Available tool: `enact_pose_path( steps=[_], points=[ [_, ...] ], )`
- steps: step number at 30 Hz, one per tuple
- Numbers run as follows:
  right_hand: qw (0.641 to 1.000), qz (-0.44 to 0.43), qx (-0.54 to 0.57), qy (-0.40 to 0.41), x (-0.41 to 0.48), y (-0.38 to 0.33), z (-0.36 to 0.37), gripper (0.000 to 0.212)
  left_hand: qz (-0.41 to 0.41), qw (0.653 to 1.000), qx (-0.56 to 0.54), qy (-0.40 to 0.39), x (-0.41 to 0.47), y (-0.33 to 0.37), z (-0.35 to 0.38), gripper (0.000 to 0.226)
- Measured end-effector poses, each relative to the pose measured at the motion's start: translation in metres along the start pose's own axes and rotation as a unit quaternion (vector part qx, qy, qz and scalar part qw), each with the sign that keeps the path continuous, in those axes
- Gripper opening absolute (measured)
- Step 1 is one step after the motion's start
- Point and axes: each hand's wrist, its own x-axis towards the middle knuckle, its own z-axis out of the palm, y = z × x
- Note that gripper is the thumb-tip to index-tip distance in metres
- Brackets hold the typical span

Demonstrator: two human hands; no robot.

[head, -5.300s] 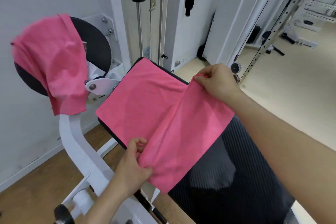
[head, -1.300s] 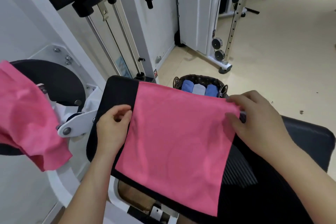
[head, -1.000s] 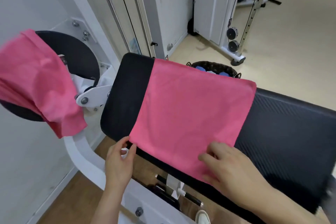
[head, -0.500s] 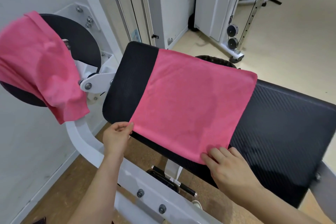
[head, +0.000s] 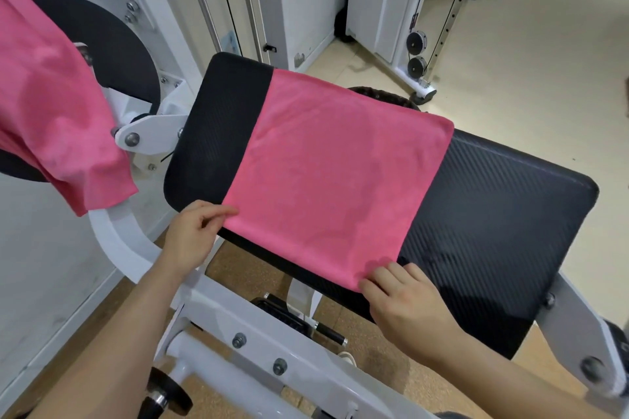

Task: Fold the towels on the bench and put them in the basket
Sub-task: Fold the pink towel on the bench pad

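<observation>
A pink towel (head: 326, 177), folded into a flat rectangle, lies across the black bench pad (head: 493, 214). My left hand (head: 190, 238) pinches its near left corner, index finger on top of the cloth. My right hand (head: 405, 303) holds the near right corner at the pad's front edge, fingertips on the towel, thumb hidden. A second pink towel (head: 51, 105) hangs crumpled over a round black pad at the left. Only a strip of the dark wicker basket's rim (head: 381, 97) shows behind the bench; its contents are hidden.
The bench's white steel frame (head: 238, 326) runs below the pad, with a black knob (head: 163, 398) near my left arm. A white cable machine (head: 381, 0) with pulleys stands behind. Beige floor stretches to the right, and a white wall is on the left.
The folded towel stays flat on the pad. Both hands slid from its far corners to its near corners, and my view tilted down so the bench hides most of the basket.
</observation>
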Motion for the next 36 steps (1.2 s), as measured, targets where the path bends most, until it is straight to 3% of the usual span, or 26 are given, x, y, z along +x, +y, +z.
enact_pose_path(
  steps=[3, 7, 10, 12, 15, 19, 21, 24, 31, 36],
  points=[
    [0.999, 0.032, -0.005, -0.033, 0.001, -0.003, -0.001, 0.03, 0.028, 0.998, 0.038, -0.049, 0.001, -0.004, -0.008, 0.038],
    [0.991, 0.081, 0.017, -0.101, 0.012, -0.006, -0.009, 0.035, 0.056, 0.994, 0.08, -0.055, 0.004, -0.005, -0.009, 0.043],
    [0.96, 0.156, 0.143, -0.181, 0.032, 0.003, -0.037, 0.016, 0.055, 0.993, 0.076, -0.065, 0.01, 0.004, -0.015, 0.033],
    [0.906, 0.232, 0.296, -0.193, 0.045, 0.023, -0.059, 0.006, 0.014, 0.993, 0.056, -0.103, 0.018, 0.009, -0.027, 0.023],
    [0.802, 0.328, 0.483, -0.127, 0.062, 0.055, -0.092, 0.012, -0.025, 0.993, -0.003, -0.114, 0.035, 0.02, -0.052, 0.013],
    [0.679, 0.402, 0.614, -0.018, 0.083, 0.089, -0.118, 0.023, -0.037, 0.985, -0.166, 0.02, 0.071, 0.066, -0.059, 0.009],
    [0.652, 0.424, 0.628, 0.033, 0.096, 0.102, -0.122, 0.024, -0.028, 0.969, -0.232, 0.078, 0.091, 0.094, -0.054, 0.007],
    [0.678, 0.451, 0.571, 0.104, 0.111, 0.119, -0.123, 0.021, -0.011, 0.961, -0.254, 0.11, 0.125, 0.121, -0.045, 0.006],
    [0.835, 0.456, 0.28, 0.128, 0.124, 0.144, -0.106, 0.017, 0.003, 0.978, -0.177, 0.114, 0.183, 0.134, -0.02, 0.015],
    [0.867, 0.44, 0.187, 0.143, 0.124, 0.145, -0.097, 0.014, -0.009, 0.982, -0.131, 0.136, 0.198, 0.128, -0.012, 0.021]
  ],
)
